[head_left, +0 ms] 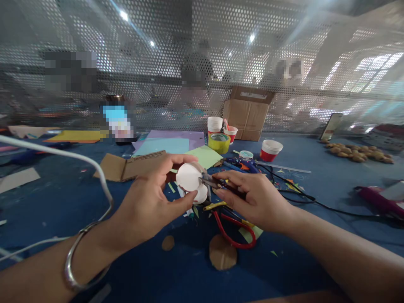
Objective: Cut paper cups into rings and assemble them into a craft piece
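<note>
My left hand [151, 198] is closed on a round white paper piece [188, 176], which looks like part of a paper cup, between fingers and thumb. Just below it, by the thumb tip, is a second white round piece [201, 194]. In my right hand [252, 195] is a slim dark tool [217, 182]; its grey tip touches the right edge of the upper white piece. The grip hides most of the tool, so its exact kind is unclear. Beneath the hands lie red-handled scissors [235, 242], a large cardboard disc [223, 252] and a small cardboard disc [168, 243].
Behind the hands are coloured paper sheets [167, 145], yellow-green tape [219, 144], paper cups [271, 150] and a cardboard box [248, 111]. A phone [116, 122] stands left. A white cable [78, 158] crosses left; a black cord [331, 208] runs right, with nuts [356, 152] beyond.
</note>
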